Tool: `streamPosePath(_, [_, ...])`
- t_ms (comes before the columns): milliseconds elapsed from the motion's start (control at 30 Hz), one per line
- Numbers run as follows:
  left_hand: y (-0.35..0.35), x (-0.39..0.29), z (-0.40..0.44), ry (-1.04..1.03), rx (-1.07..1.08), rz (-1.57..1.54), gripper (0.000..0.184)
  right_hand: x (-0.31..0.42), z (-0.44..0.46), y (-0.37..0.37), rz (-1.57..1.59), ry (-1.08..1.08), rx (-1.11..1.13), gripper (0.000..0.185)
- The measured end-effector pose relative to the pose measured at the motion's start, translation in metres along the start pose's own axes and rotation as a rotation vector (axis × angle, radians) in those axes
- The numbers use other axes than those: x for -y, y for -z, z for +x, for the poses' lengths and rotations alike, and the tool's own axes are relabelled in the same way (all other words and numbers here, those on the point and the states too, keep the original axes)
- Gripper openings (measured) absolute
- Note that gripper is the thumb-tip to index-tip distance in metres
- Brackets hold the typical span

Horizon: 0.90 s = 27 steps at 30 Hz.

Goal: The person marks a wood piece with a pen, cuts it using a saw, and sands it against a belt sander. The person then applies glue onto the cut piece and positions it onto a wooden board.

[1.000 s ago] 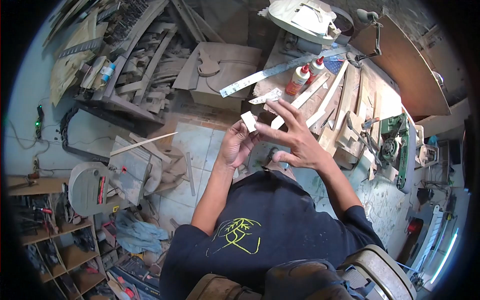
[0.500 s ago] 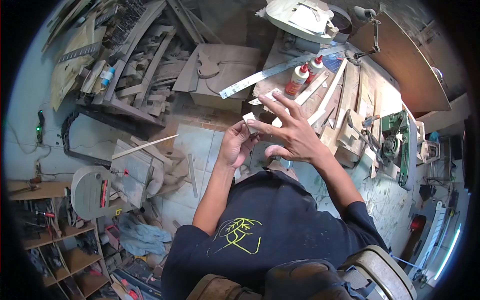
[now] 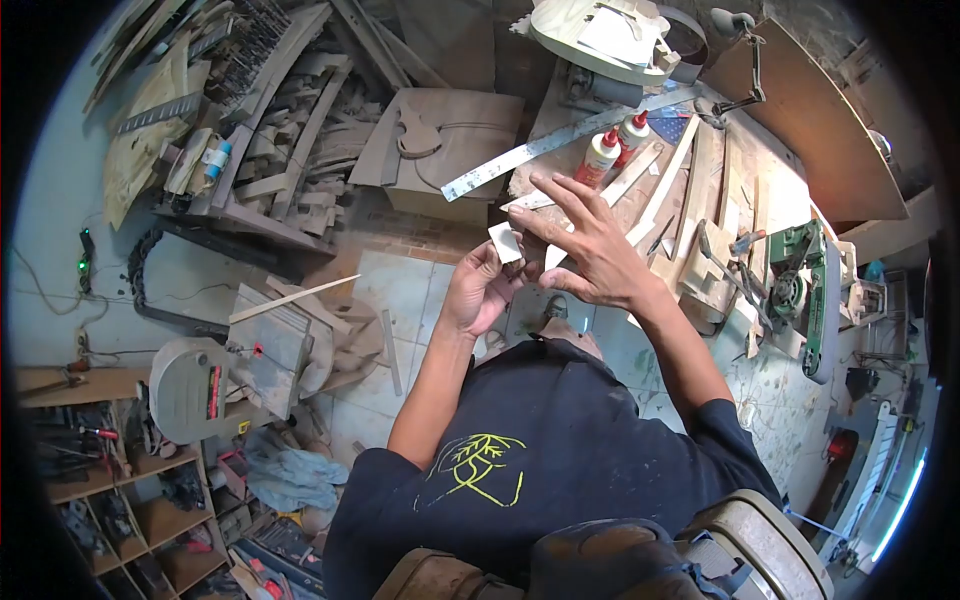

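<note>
My left hand [image 3: 480, 288] is closed around a small pale rectangular piece [image 3: 504, 243], held upright between thumb and fingers. Its exact kind does not show. Just right of it, my right hand [image 3: 588, 245] hovers with its fingers stretched and spread, and nothing sits in its grasp. The right index fingertip is near the top of the pale piece; I cannot tell whether they touch. Beyond the right hand, two glue bottles [image 3: 598, 157] with red caps stand on the workbench [image 3: 560, 105].
Wood strips [image 3: 690, 200] and a long metal ruler [image 3: 520, 155] lie on the bench. A green belt sander [image 3: 803, 290] stands at the right. Left are a bandsaw [image 3: 190, 390] and a rack of wood scraps [image 3: 290, 150]. A violin-shaped cutout [image 3: 418, 138] rests on a board.
My right index finger has lifted from the pale piece's face and the hand has shifted slightly. More of the piece now shows. My left hand still holds it.
</note>
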<state>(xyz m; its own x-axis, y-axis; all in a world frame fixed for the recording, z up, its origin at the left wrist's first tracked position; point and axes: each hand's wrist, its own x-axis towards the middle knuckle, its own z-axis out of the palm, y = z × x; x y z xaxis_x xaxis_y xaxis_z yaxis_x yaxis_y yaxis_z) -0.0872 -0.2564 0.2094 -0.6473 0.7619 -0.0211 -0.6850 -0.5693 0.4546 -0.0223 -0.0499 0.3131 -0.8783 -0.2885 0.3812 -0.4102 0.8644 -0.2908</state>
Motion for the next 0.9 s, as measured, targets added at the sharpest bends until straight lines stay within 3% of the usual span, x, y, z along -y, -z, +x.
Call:
streamPosePath(333, [-0.003, -0.002, 0.034, -0.17, -0.167, 0.111, 0.04, -0.008, -0.034, -0.031, 0.024, -0.086, 0.045, 0.072])
streamPosePath(433, [-0.002, -0.004, 0.043, -0.158, -0.211, 0.176, 0.041, -0.021, -0.042, -0.025, 0.131, -0.154, -0.025, 0.069])
streamPosePath(667, [-0.025, 0.011, 0.069, -0.117, -0.197, 0.218, 0.033, -0.045, -0.03, -0.016, -0.017, -0.129, -0.024, 0.071])
streamPosePath(800, [-0.02, 0.019, 0.077, -0.083, -0.218, 0.295, 0.032, -0.066, -0.041, -0.013, -0.073, -0.247, -0.048, 0.071])
streamPosePath(900, [-0.013, 0.028, 0.083, -0.036, -0.177, 0.32, 0.034, -0.069, -0.043, -0.006, 0.047, -0.242, -0.064, 0.069])
